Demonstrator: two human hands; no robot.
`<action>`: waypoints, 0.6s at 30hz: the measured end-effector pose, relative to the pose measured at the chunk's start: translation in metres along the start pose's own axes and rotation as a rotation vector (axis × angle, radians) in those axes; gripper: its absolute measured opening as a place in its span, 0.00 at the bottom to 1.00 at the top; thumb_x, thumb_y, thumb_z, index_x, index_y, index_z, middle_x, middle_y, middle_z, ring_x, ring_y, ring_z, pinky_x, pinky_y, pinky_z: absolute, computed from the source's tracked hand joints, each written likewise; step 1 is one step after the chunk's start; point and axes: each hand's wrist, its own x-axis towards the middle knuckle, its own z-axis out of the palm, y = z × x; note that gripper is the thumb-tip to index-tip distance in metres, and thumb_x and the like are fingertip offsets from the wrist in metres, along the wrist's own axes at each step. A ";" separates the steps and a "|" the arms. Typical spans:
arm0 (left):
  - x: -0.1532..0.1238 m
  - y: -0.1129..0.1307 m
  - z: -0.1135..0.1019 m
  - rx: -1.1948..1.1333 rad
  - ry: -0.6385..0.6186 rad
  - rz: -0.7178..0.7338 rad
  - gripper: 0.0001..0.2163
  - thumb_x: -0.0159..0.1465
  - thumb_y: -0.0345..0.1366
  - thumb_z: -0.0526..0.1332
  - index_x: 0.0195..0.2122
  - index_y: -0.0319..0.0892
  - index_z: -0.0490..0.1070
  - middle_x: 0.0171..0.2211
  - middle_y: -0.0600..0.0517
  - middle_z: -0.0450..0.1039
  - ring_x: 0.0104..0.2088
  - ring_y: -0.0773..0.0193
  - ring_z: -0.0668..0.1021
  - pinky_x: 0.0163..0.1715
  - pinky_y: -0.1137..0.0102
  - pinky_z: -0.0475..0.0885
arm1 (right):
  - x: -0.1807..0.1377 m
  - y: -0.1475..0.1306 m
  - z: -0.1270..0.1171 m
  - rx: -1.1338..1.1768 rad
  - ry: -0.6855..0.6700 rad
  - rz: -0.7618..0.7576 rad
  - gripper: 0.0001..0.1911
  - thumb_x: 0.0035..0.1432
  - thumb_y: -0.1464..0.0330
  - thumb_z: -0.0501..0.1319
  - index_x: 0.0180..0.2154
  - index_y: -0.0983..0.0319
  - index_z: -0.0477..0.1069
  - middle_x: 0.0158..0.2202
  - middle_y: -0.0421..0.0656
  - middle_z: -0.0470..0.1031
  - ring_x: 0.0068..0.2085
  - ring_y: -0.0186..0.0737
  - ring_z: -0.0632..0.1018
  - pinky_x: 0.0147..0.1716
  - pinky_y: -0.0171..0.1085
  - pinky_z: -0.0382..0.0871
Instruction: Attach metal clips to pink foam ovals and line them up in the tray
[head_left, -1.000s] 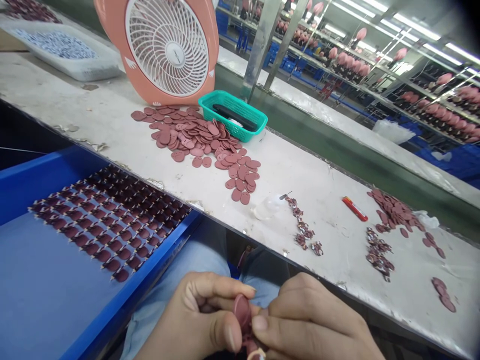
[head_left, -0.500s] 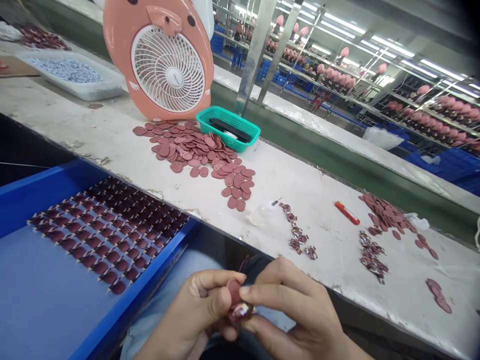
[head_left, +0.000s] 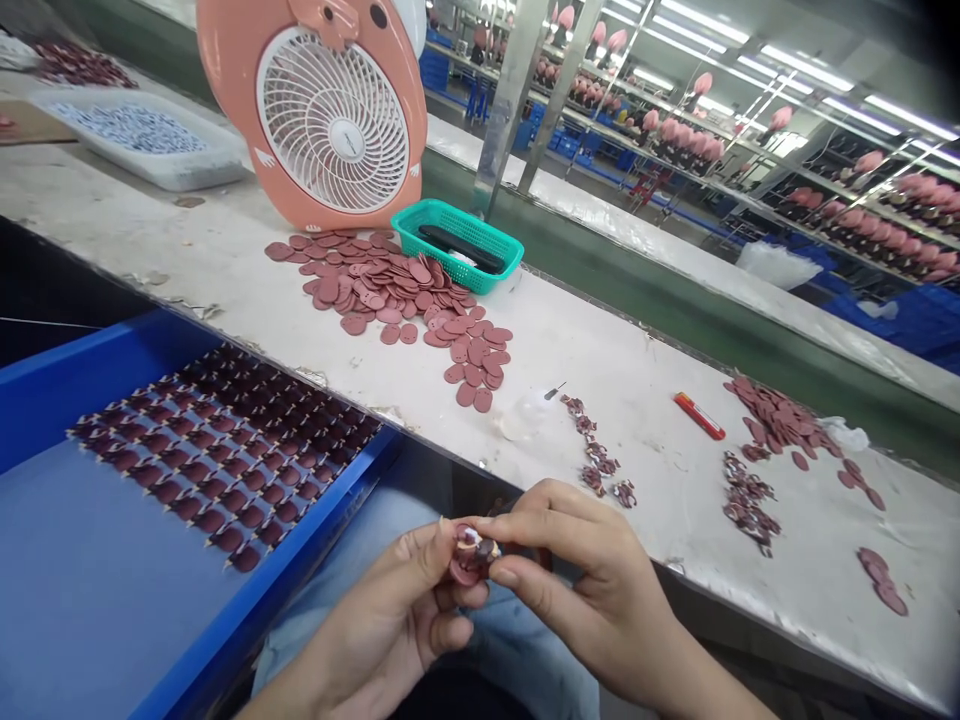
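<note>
My left hand [head_left: 397, 620] and my right hand [head_left: 592, 590] meet above my lap, both pinching one small maroon oval piece [head_left: 471, 555] with a shiny bit on it. A loose heap of maroon oval pieces [head_left: 397, 290] lies on the white bench beyond. To my left, a blue tray [head_left: 90, 590] holds several neat rows of finished maroon pieces [head_left: 225, 450]. A short line of small decorated bits [head_left: 598, 462] lies on the bench just past my right hand.
A pink fan [head_left: 330, 110] and a green basket [head_left: 459, 243] stand behind the heap. A red lighter [head_left: 698, 416], a small clear bottle [head_left: 525, 415] and more maroon piles [head_left: 780, 425] lie to the right. A white tray [head_left: 135, 140] sits far left.
Both hands have risen and moved away from me with the piece; the piece has been turned so that its shiny side shows between my fingertips.
</note>
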 end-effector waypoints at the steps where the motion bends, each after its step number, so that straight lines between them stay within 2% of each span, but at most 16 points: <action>1: 0.000 0.000 -0.001 0.002 0.000 0.007 0.12 0.47 0.42 0.78 0.24 0.40 0.81 0.21 0.55 0.76 0.23 0.71 0.78 0.19 0.81 0.74 | 0.000 0.000 0.000 0.003 -0.002 0.001 0.12 0.63 0.68 0.64 0.48 0.57 0.78 0.32 0.41 0.76 0.31 0.32 0.75 0.29 0.31 0.71; 8: 0.000 0.002 -0.003 0.046 -0.009 0.023 0.12 0.48 0.43 0.78 0.24 0.40 0.81 0.22 0.54 0.75 0.23 0.71 0.76 0.18 0.82 0.73 | 0.005 0.000 0.001 0.062 -0.009 0.051 0.10 0.62 0.67 0.66 0.46 0.57 0.80 0.30 0.41 0.76 0.30 0.32 0.74 0.28 0.31 0.69; 11: -0.003 0.004 0.000 0.086 -0.002 0.047 0.13 0.49 0.43 0.77 0.29 0.40 0.83 0.24 0.54 0.75 0.24 0.71 0.75 0.18 0.81 0.72 | 0.007 -0.001 0.001 0.081 -0.007 0.047 0.11 0.62 0.66 0.66 0.46 0.58 0.79 0.30 0.41 0.76 0.30 0.33 0.74 0.28 0.31 0.69; 14: -0.009 0.007 0.004 0.140 0.024 0.083 0.15 0.50 0.44 0.76 0.34 0.40 0.83 0.24 0.54 0.74 0.24 0.70 0.75 0.17 0.81 0.71 | 0.007 -0.005 0.000 0.060 0.035 0.007 0.12 0.62 0.64 0.66 0.47 0.59 0.79 0.31 0.41 0.76 0.29 0.33 0.74 0.28 0.32 0.71; 18: -0.023 0.015 0.011 0.140 -0.001 0.104 0.16 0.46 0.45 0.78 0.33 0.43 0.83 0.23 0.54 0.77 0.23 0.69 0.76 0.17 0.79 0.69 | 0.002 -0.010 -0.005 0.042 0.119 -0.034 0.13 0.62 0.65 0.65 0.48 0.57 0.77 0.31 0.41 0.75 0.30 0.34 0.75 0.27 0.32 0.72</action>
